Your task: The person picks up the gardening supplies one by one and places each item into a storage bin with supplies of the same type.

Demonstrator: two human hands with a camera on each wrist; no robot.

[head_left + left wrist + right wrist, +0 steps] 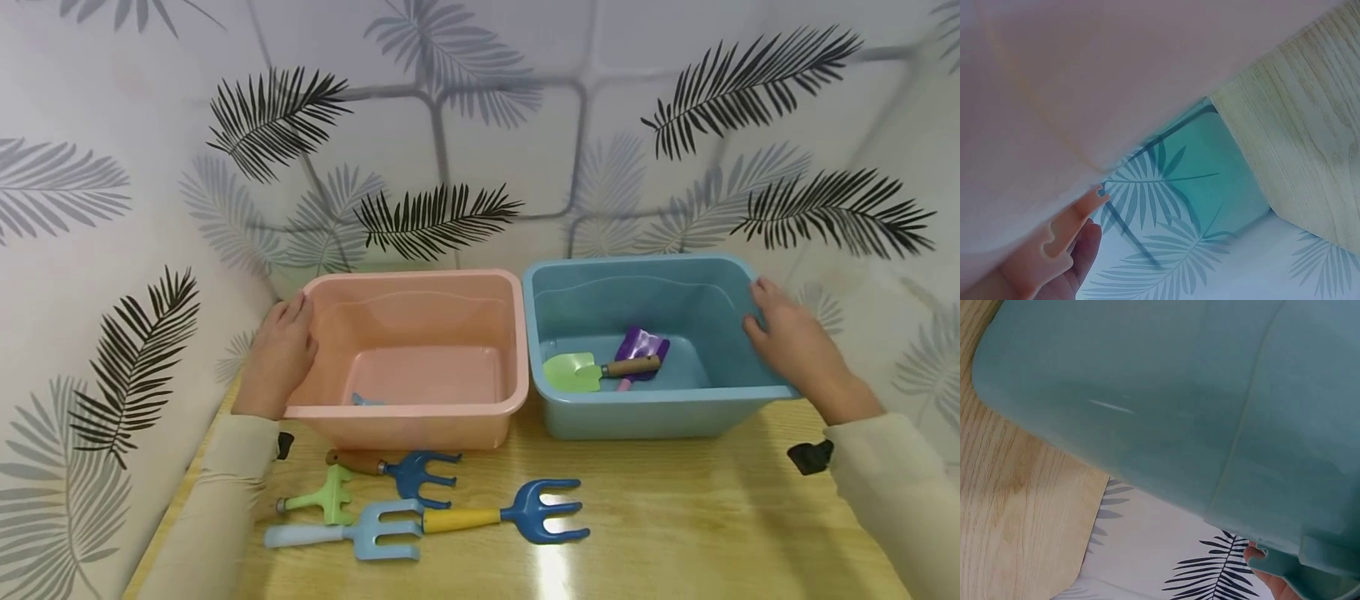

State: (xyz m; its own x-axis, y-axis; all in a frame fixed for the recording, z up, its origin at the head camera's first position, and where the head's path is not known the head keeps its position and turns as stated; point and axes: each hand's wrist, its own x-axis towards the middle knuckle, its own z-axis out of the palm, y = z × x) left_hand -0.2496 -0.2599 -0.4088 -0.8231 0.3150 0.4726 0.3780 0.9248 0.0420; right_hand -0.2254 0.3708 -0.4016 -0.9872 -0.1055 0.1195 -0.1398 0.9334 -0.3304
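On the left stands a pink plastic tub (412,429); my left hand (279,354) grips its left rim, thumb on the inner side. The left wrist view shows fingers (1087,250) under that rim. Beside it is a blue tub (630,419), whose right rim my right hand (798,342) holds, with fingertips (1260,565) showing below the lip in the right wrist view. Inside the blue tub, a green trowel (573,372) with a wooden handle lies across a purple shovel (639,342). A small light-blue piece (365,400) shows in the pink tub, mostly hidden by its front wall.
In front of the tubs on the wooden table (675,517) lie a dark blue rake (411,477), a small green rake (330,497), a light-blue fork (369,532) and a yellow-handled blue fork (531,512). A leaf-patterned cloth (510,150) hangs behind.
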